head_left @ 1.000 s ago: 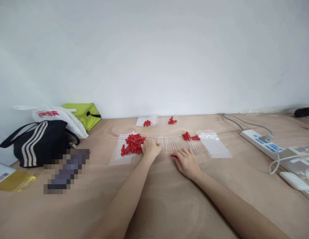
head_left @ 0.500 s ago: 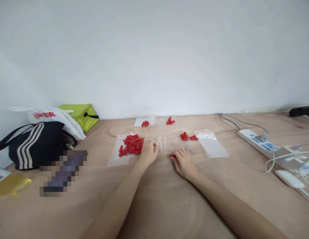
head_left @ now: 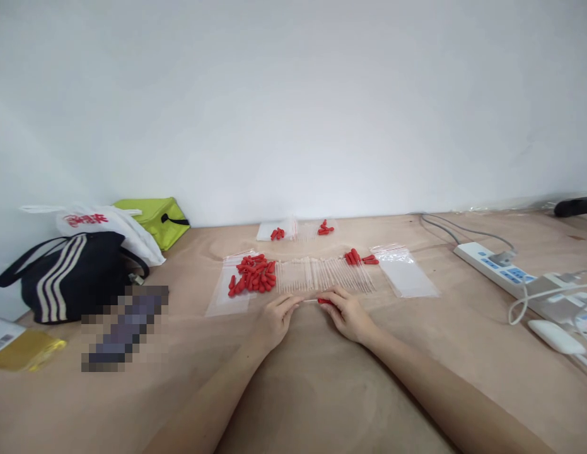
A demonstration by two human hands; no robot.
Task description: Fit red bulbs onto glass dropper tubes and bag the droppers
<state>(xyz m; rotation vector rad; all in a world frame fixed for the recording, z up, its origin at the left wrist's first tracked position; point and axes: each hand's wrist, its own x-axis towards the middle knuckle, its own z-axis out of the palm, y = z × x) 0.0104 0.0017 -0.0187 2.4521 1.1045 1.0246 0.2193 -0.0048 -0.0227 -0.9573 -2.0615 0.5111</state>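
Observation:
My left hand [head_left: 278,319] pinches the left end of a thin clear tube [head_left: 309,301]. In my right hand [head_left: 346,311] is a red rubber bulb [head_left: 324,301], at the tube's right end; whether the tube is inside it is too small to tell. Just beyond both hands lies a row of thin clear tubes [head_left: 316,275]. A pile of red bulbs [head_left: 255,276] rests on a clear zip bag [head_left: 219,299] to the left of the row. Several more red bulbs [head_left: 353,257] lie at the row's upper right end.
Farther back are small bags with red bulbs [head_left: 277,234]. An unfilled-looking zip bag [head_left: 409,277] lies right of the row. At the right is a power strip [head_left: 492,268] with cables. A black bag [head_left: 80,274], green bag [head_left: 156,221] and blurred dark object [head_left: 127,328] are left.
My left hand has come back from the row of tubes toward me, now with a tube in its fingers. The red bulb in my right hand now lines up with that tube.

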